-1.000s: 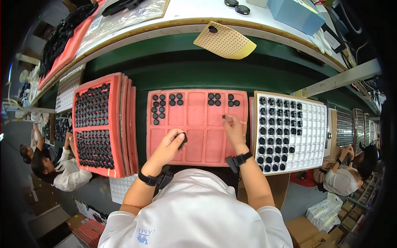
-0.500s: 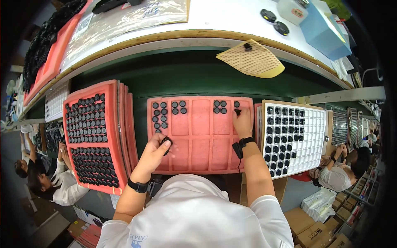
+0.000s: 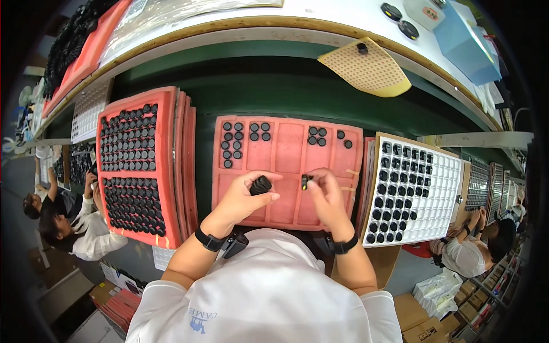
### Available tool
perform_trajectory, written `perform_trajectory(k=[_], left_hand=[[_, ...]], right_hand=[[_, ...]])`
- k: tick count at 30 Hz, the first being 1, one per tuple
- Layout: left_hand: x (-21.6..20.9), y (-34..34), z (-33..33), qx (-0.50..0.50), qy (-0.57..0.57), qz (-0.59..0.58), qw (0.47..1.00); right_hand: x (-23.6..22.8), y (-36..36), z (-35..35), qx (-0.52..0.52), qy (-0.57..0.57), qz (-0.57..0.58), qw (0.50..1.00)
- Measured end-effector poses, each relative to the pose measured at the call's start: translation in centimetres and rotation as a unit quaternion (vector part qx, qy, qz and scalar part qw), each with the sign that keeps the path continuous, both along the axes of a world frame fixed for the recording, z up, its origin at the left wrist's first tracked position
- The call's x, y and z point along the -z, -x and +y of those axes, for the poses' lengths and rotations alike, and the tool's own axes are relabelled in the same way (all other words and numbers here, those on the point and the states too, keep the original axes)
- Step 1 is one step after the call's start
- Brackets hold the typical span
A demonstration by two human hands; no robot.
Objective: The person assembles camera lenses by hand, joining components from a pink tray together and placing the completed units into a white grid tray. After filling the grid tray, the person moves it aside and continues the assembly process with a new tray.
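In front of me lies a pink foam tray point(image 3: 289, 150) divided into compartments, with small groups of black round caps point(image 3: 259, 131) in its far row. Above the tray's near half, my left hand point(image 3: 243, 201) is closed around black ribbed round pieces point(image 3: 261, 184); how many it holds I cannot tell. My right hand point(image 3: 330, 201) faces it a short way off, pinching a small black part point(image 3: 306, 182) with a yellow mark between thumb and fingers. Two black caps point(image 3: 345, 139) sit in the far right compartment.
At the left stands a stack of pink trays, its top tray point(image 3: 137, 174) filled with black caps. A white gridded tray point(image 3: 443, 197) with rows of black pieces is at the right. A perforated yellow sheet point(image 3: 366, 68) hangs off the shelf point(image 3: 286, 24). Other people work on both sides.
My right hand has left the far right compartment, come toward my left hand, and now holds a small black part. My left hand has shifted toward the tray's middle. The view has moved slightly.
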State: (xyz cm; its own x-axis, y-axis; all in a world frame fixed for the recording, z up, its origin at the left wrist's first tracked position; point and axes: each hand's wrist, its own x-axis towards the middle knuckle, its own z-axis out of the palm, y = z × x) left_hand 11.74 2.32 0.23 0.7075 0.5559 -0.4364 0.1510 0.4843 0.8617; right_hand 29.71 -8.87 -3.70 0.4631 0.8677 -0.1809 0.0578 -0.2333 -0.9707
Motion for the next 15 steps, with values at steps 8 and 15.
perform_trajectory(k=[8,15], left_hand=[[-4.1,-3.1,-5.9,0.034,-0.035,-0.129,0.990],[-4.0,-4.3,-9.0,0.041,0.080,-0.206,0.974]], right_hand=[[-7.5,-1.0,-4.5,-0.151,-0.224,-0.193,0.943],[-9.0,-1.9,-8.7,-0.098,-0.211,0.255,0.939]])
